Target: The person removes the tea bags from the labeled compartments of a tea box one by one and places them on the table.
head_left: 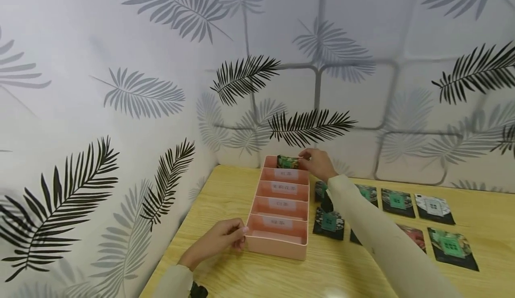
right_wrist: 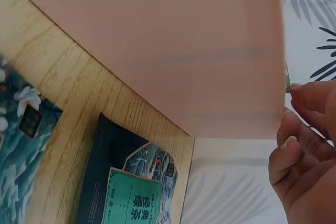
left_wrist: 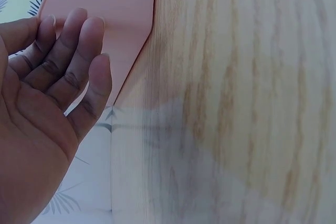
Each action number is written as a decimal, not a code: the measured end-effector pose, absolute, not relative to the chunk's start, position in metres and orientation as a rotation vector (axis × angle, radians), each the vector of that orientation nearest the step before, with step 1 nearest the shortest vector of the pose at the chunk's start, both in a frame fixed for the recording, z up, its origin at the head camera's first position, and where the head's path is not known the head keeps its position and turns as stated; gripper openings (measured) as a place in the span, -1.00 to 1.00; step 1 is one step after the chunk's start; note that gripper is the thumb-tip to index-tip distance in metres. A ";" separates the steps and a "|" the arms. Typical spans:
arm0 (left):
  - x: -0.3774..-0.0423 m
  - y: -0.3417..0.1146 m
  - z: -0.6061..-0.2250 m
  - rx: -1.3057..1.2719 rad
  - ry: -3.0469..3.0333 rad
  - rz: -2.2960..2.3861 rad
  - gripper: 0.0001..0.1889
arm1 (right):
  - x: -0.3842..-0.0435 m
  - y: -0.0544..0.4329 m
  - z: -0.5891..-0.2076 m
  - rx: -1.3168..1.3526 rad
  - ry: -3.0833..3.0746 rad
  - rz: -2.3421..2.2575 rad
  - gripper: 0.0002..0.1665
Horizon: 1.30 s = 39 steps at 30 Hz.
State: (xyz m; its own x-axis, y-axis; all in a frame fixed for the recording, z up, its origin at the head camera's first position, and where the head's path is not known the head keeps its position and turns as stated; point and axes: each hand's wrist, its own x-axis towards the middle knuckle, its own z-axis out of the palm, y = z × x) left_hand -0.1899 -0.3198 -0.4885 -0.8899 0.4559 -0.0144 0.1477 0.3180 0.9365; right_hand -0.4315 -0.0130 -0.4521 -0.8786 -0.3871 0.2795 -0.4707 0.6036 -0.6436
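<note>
A pink divided box (head_left: pixel 277 246) stands lengthwise on the table, its dividers carrying white printed labels. My right hand (head_left: pixel 318 163) pinches the right edge of a dark green tea packet (head_left: pixel 288 162) at the box's farthest compartment. In the right wrist view the box wall hides all but a sliver of that packet (right_wrist: pixel 287 78) at the fingertips of the right hand (right_wrist: pixel 310 140). My left hand (head_left: pixel 227 235) holds the near left corner of the box. From the left wrist, thumb and forefinger of this hand (left_wrist: pixel 58 82) meet at the box's rim, with the other fingers loosely bent.
Several flat packets lie right of the box, including a dark one with a green label (head_left: pixel 329 221), a white-and-black one (head_left: pixel 434 207) and a green one (head_left: pixel 452 248). My right sleeve (head_left: pixel 378 231) crosses over some. Patterned walls (head_left: pixel 153 92) border the wooden table (head_left: pixel 217 195) behind and left.
</note>
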 end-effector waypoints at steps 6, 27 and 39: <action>-0.192 -0.317 -0.487 0.548 2.336 1.574 -0.67 | -0.435 -0.014 -0.452 0.723 -2.749 1.065 -0.70; -0.191 -0.311 -0.488 0.530 2.297 1.603 -0.65 | -0.430 -0.023 -0.450 0.736 -2.771 1.015 -0.80; -0.190 -0.320 -0.490 0.524 2.291 1.622 -0.66 | -0.432 -0.027 -0.442 0.749 -2.589 0.970 -0.77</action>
